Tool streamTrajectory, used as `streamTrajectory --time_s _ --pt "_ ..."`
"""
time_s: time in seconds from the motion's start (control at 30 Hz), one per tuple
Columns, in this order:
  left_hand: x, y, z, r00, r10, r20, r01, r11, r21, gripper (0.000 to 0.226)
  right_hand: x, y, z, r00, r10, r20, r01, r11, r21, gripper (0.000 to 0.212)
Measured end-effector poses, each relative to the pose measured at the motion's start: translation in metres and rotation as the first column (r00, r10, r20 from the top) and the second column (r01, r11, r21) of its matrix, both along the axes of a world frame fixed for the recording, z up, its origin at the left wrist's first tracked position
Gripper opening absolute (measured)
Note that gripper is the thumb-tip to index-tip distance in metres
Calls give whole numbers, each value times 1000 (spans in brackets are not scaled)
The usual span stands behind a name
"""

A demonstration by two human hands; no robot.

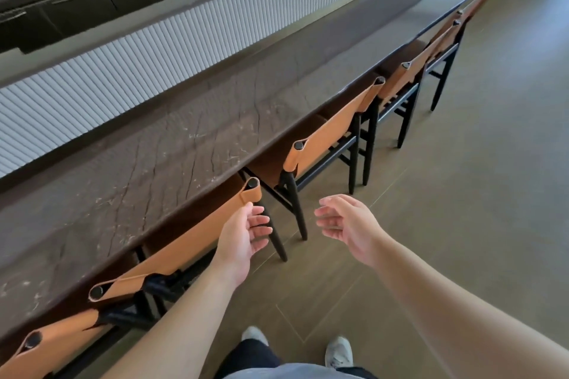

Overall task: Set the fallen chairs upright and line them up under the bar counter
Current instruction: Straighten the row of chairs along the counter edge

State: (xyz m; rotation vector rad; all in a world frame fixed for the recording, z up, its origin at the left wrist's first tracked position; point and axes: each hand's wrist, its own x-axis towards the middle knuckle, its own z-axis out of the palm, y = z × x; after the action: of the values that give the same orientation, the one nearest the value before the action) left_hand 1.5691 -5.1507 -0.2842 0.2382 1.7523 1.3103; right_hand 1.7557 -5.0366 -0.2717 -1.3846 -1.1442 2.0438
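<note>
Several chairs with tan leather backs and black legs stand upright in a row, tucked under the long dark stone bar counter (172, 132). The nearest full chair (187, 243) is right in front of me, and another chair (332, 129) stands beyond it. My left hand (243, 237) hovers open just below the right end of the nearest chair's backrest, fingertips close to it, holding nothing. My right hand (345, 224) is open in the air over the floor, apart from any chair.
A ribbed white raised ledge (184, 31) runs behind the counter, with dark kitchen drawers (77, 6) beyond. Wood-look floor (462, 194) spreads to the right. My shoes (338, 351) show at the bottom. Another chair's backrest (55, 344) sits at bottom left.
</note>
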Motion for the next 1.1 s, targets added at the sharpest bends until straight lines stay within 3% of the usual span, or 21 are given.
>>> streamTrajectory --time_s 0.23,0.73,1.1 --pt "-3 44 -6 995 71 67 -71 997 9 38 -24 30 -9 1000 7 17 -7 999 -40 16" --pt "-71 155 -18 968 85 234 -110 989 97 35 -72 144 13 983 45 176 -66 991 117 14" --pt "-114 147 -20 994 104 34 -106 990 92 30 -141 170 1 935 180 307 -231 963 139 17"
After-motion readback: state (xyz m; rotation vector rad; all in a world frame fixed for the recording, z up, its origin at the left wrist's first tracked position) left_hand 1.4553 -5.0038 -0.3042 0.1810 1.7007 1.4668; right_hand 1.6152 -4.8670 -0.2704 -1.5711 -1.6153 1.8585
